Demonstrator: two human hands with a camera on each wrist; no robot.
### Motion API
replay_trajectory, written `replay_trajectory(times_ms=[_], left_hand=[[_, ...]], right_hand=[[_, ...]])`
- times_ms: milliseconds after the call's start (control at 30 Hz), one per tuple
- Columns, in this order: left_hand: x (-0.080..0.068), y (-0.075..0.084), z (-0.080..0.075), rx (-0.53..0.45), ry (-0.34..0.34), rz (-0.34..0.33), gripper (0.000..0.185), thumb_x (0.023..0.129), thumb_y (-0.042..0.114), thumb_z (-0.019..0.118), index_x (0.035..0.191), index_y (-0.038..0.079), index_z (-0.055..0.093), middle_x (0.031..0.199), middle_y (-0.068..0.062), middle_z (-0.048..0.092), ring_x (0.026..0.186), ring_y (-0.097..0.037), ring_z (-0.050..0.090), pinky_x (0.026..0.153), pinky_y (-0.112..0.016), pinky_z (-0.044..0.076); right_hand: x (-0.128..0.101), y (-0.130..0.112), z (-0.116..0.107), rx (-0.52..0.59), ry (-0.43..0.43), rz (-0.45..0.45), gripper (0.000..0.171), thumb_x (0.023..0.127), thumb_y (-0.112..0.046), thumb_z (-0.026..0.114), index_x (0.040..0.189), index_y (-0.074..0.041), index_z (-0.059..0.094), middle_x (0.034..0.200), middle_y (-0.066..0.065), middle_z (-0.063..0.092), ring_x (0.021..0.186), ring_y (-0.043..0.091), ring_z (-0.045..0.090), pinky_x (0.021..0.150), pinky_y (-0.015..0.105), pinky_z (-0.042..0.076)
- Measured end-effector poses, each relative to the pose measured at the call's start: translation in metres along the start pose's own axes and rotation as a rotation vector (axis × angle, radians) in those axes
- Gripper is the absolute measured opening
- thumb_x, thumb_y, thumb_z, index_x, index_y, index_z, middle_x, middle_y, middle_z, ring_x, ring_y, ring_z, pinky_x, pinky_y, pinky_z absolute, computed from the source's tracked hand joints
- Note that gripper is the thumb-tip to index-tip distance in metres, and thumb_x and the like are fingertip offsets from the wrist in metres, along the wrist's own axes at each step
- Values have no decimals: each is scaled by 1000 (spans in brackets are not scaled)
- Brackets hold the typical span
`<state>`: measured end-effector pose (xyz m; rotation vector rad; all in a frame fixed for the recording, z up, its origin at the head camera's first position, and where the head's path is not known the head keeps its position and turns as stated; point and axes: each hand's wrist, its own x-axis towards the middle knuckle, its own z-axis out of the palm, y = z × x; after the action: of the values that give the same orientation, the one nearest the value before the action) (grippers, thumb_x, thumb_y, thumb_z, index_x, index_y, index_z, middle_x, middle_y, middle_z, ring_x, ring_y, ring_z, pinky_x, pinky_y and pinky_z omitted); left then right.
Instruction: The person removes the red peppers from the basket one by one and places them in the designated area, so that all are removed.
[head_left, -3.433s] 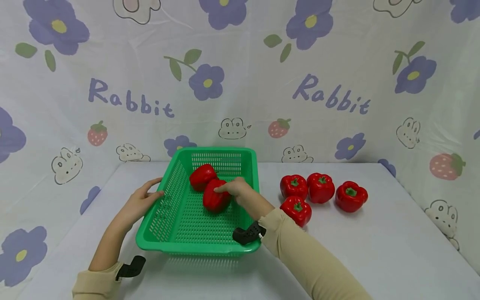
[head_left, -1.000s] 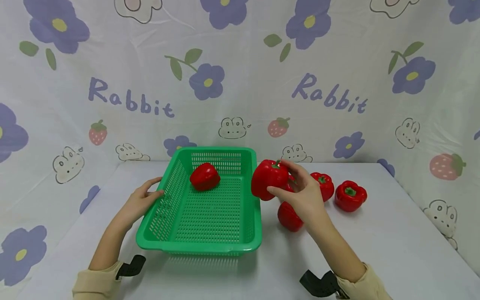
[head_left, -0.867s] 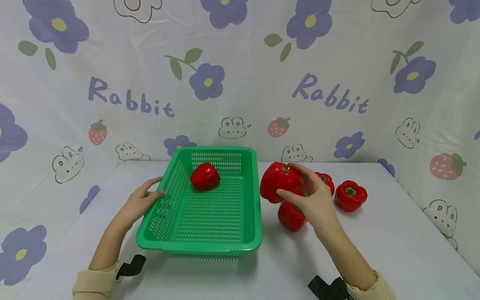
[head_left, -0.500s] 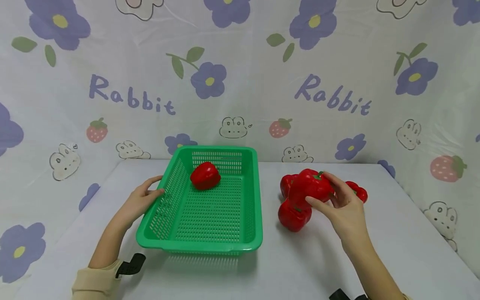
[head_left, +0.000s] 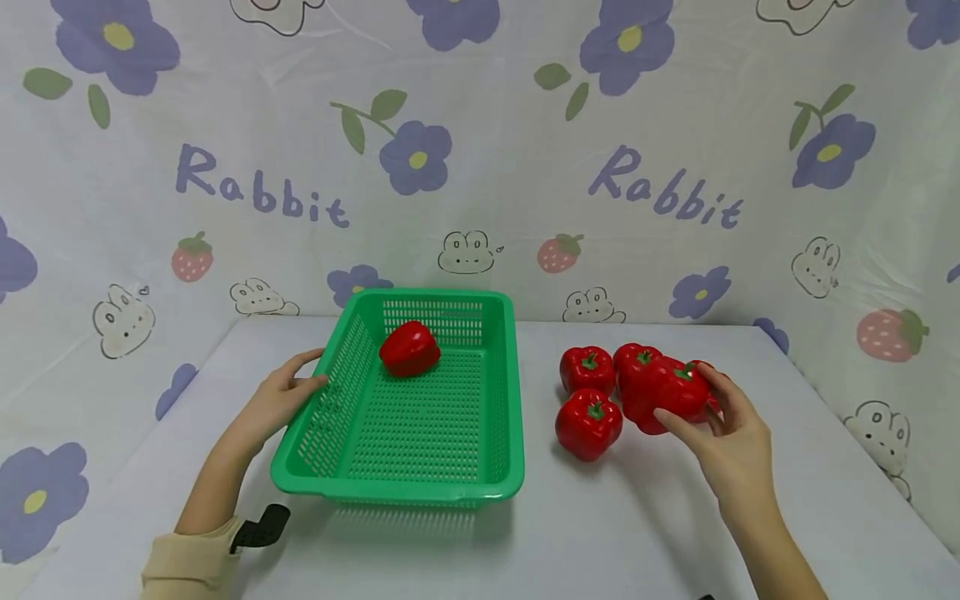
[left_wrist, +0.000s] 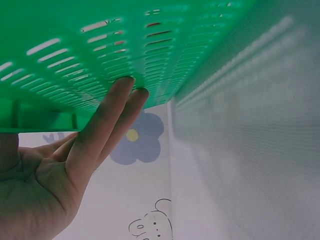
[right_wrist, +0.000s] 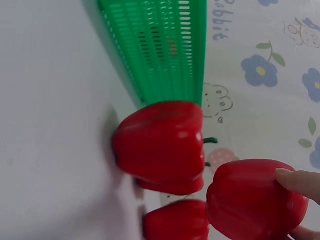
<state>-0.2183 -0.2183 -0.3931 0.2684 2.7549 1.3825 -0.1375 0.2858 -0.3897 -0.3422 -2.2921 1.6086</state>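
A red bell pepper [head_left: 663, 392], lying sideways with its green stem toward the palm, is gripped between the thumb and fingers of my right hand [head_left: 731, 450]. In the right wrist view this pepper [right_wrist: 255, 200] shows with a fingertip on its side. My left hand [head_left: 273, 404] holds the left rim of a green perforated basket [head_left: 405, 492]. The left wrist view has two long fingers [left_wrist: 102, 122] against the basket's outer wall, the thumb partly hidden by the rim. Another bell pepper [head_left: 409, 348] lies on its side inside the basket.
Several more red bell peppers stand right of the basket, including a front one [head_left: 588, 425] and a rear one [head_left: 587, 369]. One is mostly hidden behind the right hand. A white cloth-covered table [head_left: 600, 542] meets a patterned curtain [head_left: 480, 167] at the back.
My right hand has lifted one bell pepper out of the basket and carried it right, past the standing peppers. The left hand stays at the basket's rim.
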Motion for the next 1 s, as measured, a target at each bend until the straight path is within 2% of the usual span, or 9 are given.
replay_trajectory(times_ms=[200,333,633,1000], left_hand=[[0,-1,0,-7,-1,1,62,104,32,45,155,6,21,115,-30,65,80,-14,70,72,-30,54],[0,-2,0,-7,-2,0,63,104,32,45,156,7,20,115,-30,65,80,-14,69,72,-30,54],[1,-1,0,5,-2,-4,63,104,33,45,156,7,20,115,-30,65,80,-13,68,72,-30,54],[0,-1,1,18,2,-5,64,104,35,45,156,7,20,118,-30,64,83,-15,69,73,-30,53]], right_hand=[[3,16,2,-71,39,18,82,85,-19,76,154,-25,32,162,4,27,149,30,27,109,42,37],[6,28,5,-97,13,13,83,85,-14,76,154,-19,30,162,11,24,149,35,25,109,50,37],[12,50,8,-143,-51,17,87,83,-6,75,155,-12,26,160,21,22,147,44,22,110,56,34],[14,60,10,-154,-95,0,92,82,-1,74,156,-8,19,161,22,19,149,42,17,112,55,30]])
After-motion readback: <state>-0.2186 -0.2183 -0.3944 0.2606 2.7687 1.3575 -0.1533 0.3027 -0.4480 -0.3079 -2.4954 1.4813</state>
